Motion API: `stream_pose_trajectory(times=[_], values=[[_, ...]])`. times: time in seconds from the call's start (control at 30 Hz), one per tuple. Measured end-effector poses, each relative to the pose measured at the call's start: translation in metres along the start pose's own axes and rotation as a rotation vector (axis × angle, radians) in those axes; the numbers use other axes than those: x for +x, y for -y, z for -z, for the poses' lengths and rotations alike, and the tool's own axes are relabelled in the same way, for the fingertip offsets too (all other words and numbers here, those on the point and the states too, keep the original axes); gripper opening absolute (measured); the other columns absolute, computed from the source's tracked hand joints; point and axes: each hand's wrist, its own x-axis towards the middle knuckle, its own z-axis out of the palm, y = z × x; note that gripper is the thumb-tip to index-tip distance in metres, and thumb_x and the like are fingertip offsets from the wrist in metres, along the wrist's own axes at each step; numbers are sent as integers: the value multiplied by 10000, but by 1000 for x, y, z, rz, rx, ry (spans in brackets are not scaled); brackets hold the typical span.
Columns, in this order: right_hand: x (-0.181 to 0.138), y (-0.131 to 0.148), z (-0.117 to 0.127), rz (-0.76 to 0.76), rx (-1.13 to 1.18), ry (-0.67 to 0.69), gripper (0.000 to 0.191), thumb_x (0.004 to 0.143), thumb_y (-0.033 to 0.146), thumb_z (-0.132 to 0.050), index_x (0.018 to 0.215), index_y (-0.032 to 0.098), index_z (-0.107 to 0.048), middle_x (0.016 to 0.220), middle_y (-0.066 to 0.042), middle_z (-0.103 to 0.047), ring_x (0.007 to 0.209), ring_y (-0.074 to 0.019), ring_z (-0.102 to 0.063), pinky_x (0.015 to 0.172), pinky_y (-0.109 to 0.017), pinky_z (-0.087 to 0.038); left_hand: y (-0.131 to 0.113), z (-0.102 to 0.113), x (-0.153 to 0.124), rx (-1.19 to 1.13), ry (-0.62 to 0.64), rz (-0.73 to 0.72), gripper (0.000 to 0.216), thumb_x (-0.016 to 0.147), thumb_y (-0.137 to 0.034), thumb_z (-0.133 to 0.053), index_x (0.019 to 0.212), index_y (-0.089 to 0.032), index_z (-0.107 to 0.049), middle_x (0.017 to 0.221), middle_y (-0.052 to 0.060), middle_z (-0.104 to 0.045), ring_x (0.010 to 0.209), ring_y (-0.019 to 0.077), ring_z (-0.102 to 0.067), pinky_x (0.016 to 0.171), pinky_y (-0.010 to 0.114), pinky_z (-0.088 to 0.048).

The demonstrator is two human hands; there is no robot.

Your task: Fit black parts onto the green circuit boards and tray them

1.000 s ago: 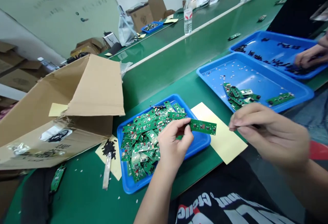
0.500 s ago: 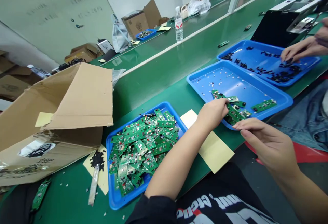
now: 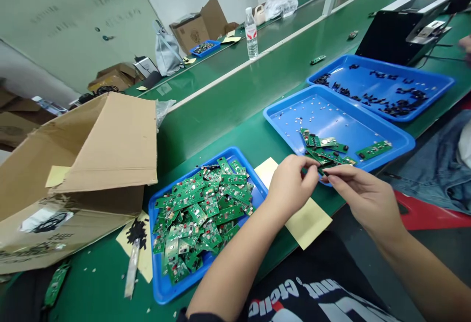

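My left hand (image 3: 296, 182) is closed, thumb and fingers pinched on the end of a small green circuit board (image 3: 322, 171), mostly hidden by the fingers. My right hand (image 3: 362, 192) pinches the other end of the same board. Both hands are over the near left edge of a blue tray (image 3: 349, 108). Just beyond my fingers in this tray lies a small group of green circuit boards (image 3: 324, 154), with a single board (image 3: 374, 150) apart on the right. Left of my left forearm, another blue tray (image 3: 162, 290) holds a heap of similar boards (image 3: 202, 209).
Black small parts (image 3: 401, 103) lie in a farther blue tray (image 3: 434, 82). Yellow paper (image 3: 309, 221) lies between the trays. At left are an open cardboard box (image 3: 121, 140) and a pale strip-like tool (image 3: 131, 270) beside black pieces (image 3: 137, 233). A person's hand (image 3: 466, 43) shows at the right edge.
My left hand has drawn back from the boards toward me, and my right hand has come up to meet it at the board. The other person's hand has left the far tray.
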Motion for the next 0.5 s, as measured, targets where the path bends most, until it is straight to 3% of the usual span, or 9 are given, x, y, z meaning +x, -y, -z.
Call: stream_pose_trajectory(times=[0.13,0.3,0.5], values=[[-8,8,-18,47,26,103,120,943,358,-648,946,279,-737,885,-5,-746,758,-160,-731,669,-255,-604,9,12,-45,-157,-76,102,155,914,-225,-646,997,-166,-763,936,61,-766,734,146,-688,641,228,-562],[-23,20,-44,147,49,256,112,943,311,-633,978,317,-739,905,11,-744,813,-169,-721,729,-280,-588,28,20,-85,-495,-276,222,93,836,-246,-734,789,-167,-744,789,46,-741,660,136,-629,624,242,-518],[-37,33,-74,217,58,361,126,938,323,-626,973,334,-747,894,18,-754,764,-178,-724,695,-297,-603,42,31,-121,-519,-452,231,121,782,-231,-716,678,-181,-680,702,18,-644,650,132,-568,592,236,-468]])
